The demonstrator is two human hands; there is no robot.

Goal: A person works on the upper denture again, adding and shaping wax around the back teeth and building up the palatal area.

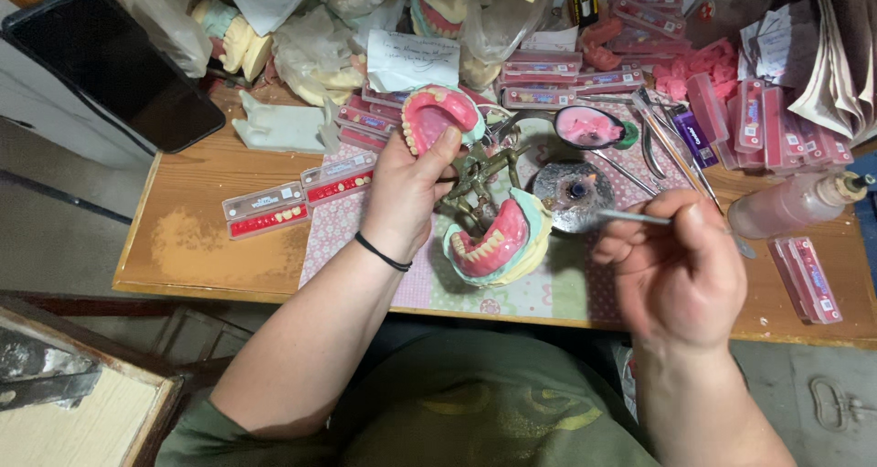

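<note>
My left hand [408, 185] grips the upper half of a denture model [438, 112], pink wax with a row of teeth, swung up on a metal articulator [482, 170]. The lower model [498, 240], pink wax on a greenish plaster base, lies open below it on the patterned mat [365, 220]. My right hand [671, 266] holds a thin metal wax tool [630, 217] whose tip points left toward a round metal burner [574, 193]. A black band circles my left wrist.
Trays of artificial teeth [265, 209] lie at left and several more at the back right [776, 120]. A small dish of pink wax [589, 127], metal instruments [662, 138], a plastic bottle [795, 204], plaster casts [279, 129] and a dark tablet [110, 65] crowd the wooden table [201, 248].
</note>
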